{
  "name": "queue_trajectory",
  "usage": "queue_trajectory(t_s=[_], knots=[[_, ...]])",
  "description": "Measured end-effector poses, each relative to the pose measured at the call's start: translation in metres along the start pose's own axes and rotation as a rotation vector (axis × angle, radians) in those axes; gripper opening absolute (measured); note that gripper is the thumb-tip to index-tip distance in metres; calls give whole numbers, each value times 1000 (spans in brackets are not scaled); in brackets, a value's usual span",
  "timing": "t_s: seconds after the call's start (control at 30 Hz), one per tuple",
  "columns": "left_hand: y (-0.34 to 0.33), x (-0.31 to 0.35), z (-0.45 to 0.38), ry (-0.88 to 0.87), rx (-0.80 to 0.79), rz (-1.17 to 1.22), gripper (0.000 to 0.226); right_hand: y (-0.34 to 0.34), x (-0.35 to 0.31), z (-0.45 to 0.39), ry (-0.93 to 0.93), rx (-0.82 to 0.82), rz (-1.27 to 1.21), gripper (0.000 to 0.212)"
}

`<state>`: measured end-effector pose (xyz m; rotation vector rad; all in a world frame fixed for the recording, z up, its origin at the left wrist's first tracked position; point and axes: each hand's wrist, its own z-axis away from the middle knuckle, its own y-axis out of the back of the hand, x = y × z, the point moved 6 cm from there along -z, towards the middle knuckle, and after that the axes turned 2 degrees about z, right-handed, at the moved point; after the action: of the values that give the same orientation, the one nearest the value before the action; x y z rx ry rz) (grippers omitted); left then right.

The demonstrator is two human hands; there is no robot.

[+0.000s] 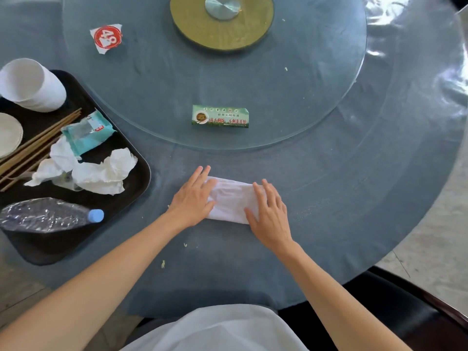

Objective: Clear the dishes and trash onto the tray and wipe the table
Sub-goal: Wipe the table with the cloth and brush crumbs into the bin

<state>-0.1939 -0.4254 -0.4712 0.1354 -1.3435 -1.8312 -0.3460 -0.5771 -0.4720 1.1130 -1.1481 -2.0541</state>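
Blue round table (329, 198), tray (136, 178) to my left. Both hands, left (193, 198) and right (269, 211), fingers straight, press flat on the folded cloth (230, 198) (soft, light, probably slides easily). I'd press on top, not pinch.

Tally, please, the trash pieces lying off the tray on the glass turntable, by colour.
Red-and-white torn wrapper: 1
Green printed wrapper: 1
Total: 2
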Motion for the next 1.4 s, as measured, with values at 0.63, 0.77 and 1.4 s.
queue_trajectory(t_s=[0.63, 0.77, 1.4], knots=[[211, -39, -120, 50, 351, 563, 43, 142, -31, -210, -97, 27, -629, 47], [203, -71, -168, 246, 390, 452, 49, 133, -45, -281, -109, 5, -196, 64], [108, -142, -149, 294, 516, -35, 56, 29, -111, -269, 660, 82, 363, 54]])
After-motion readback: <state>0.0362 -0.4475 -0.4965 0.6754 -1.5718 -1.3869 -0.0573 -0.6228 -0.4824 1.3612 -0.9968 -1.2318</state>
